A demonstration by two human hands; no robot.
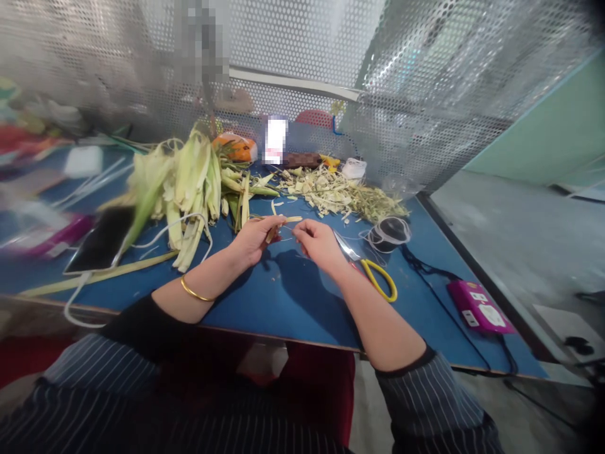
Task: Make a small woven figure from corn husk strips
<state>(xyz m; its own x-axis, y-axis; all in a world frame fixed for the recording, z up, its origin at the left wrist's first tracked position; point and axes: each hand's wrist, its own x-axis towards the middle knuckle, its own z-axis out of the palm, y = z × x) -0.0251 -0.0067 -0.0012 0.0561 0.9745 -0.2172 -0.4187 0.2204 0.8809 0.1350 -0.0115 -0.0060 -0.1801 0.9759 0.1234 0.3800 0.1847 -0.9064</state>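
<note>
My left hand (259,238), its wrist wearing a gold bangle, pinches a small bundle of pale husk strips (293,219) above the blue table (283,296). Just to its right, my right hand (316,241) has its fingers pressed together on a thin thread (286,228) that runs between the two hands. The hands are a small gap apart. Beside my right hand lie scissors (378,277) with yellow handles. A spool (391,233) wound with light string stands farther right.
Corn husks (191,176) are piled at the left, near a dark phone (104,236) and white cable. Husk scraps (331,192) lie at the back. A magenta box (479,307) with black cords sits right. Perforated metal mesh (307,38) rises behind.
</note>
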